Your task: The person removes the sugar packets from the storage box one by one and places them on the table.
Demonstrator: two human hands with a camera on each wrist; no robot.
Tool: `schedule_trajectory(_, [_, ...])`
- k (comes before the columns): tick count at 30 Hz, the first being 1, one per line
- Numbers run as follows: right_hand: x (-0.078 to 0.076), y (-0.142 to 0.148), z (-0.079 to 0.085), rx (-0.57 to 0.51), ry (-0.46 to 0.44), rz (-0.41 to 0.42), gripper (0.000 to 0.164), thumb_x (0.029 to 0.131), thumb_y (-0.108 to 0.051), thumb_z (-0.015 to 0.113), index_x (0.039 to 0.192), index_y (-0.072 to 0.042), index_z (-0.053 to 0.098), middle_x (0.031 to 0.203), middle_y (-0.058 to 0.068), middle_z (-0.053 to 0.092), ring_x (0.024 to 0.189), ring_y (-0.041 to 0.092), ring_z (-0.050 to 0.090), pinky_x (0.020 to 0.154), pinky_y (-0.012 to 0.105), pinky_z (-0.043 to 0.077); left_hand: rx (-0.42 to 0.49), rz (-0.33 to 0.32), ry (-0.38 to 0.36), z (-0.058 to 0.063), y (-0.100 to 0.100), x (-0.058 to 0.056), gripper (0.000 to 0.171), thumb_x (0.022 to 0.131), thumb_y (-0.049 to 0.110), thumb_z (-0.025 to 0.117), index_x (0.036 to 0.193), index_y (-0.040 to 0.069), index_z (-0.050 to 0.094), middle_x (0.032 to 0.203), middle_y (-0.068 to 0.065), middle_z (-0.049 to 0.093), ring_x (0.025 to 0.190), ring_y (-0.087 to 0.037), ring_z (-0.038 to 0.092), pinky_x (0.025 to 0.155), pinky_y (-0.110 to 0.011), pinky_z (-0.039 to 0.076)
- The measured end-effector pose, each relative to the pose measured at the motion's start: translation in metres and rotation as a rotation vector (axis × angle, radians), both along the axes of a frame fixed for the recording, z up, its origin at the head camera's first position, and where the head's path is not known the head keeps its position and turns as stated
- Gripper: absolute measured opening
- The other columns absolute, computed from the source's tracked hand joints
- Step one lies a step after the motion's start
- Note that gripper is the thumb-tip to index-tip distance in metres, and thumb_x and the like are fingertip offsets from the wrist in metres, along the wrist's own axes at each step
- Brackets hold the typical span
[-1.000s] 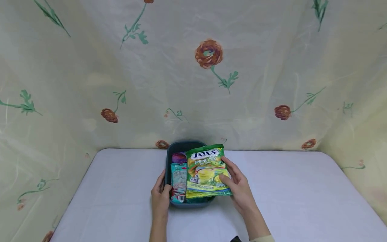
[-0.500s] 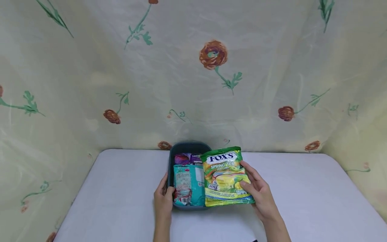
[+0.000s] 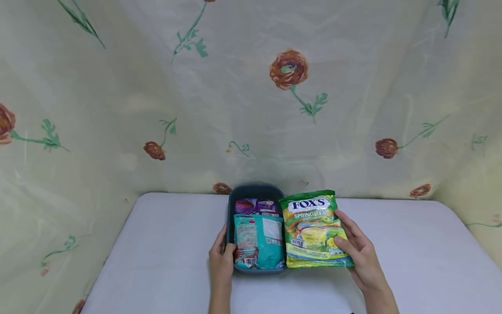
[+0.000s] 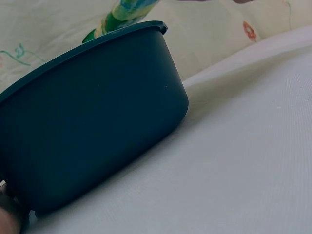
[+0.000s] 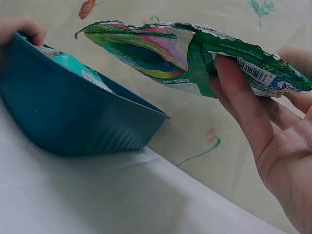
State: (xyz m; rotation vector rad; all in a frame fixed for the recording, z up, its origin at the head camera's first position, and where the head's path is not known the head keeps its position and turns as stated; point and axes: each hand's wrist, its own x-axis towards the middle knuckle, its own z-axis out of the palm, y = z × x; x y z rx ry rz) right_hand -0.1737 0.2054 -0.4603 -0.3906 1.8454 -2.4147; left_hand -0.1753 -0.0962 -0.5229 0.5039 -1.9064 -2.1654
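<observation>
My right hand (image 3: 364, 255) holds a green and yellow bag of Fox's Spring Tea candy (image 3: 313, 231), thumb on its printed front. The right wrist view shows the fingers spread under the back of the candy bag (image 5: 202, 63), which is raised above the table. Left of it stands a dark teal plastic bin (image 3: 256, 190), its side wall gripped by my left hand (image 3: 221, 259) with the thumb over the rim. Inside lie a turquoise packet (image 3: 266, 244) and, behind it, purple packets (image 3: 246, 206). The left wrist view is mostly filled by the bin's outer wall (image 4: 92, 117).
A white-covered table (image 3: 168, 248) bears the bin near its back edge. Pale curtains with a flower print (image 3: 219, 87) hang behind and at both sides. A small dark object (image 3: 351, 312) shows at the bottom edge of the head view.
My right hand has carried the candy bag rightward, from over the bin to beside it, uncovering the turquoise and purple packets. My left hand keeps its grip on the bin. The head view has shifted slightly.
</observation>
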Motion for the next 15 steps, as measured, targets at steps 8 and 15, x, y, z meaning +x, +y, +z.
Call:
schedule_trajectory(8, [0.003, 0.008, 0.0, 0.024, -0.004, -0.012, 0.061, 0.096, 0.004, 0.04, 0.151, -0.012, 0.021, 0.149, -0.011, 0.034, 0.118, 0.004, 0.055, 0.086, 0.025, 0.052, -0.007, 0.009, -0.013, 0.003, 0.003, 0.003, 0.059, 0.082, 0.002, 0.049, 0.138, 0.017, 0.049, 0.148, -0.009, 0.042, 0.14, -0.024, 0.033, 0.111, -0.045, 0.029])
schedule_trajectory(15, [0.001, 0.013, 0.0, 0.021, -0.018, -0.038, 0.061, 0.096, 0.003, 0.04, 0.151, -0.014, 0.021, 0.149, -0.011, 0.034, 0.119, 0.003, 0.054, 0.086, 0.023, 0.052, 0.002, 0.003, -0.029, 0.006, 0.0, 0.003, 0.059, 0.082, 0.003, 0.049, 0.138, 0.019, 0.049, 0.149, -0.007, 0.04, 0.141, -0.024, 0.031, 0.112, -0.045, 0.028])
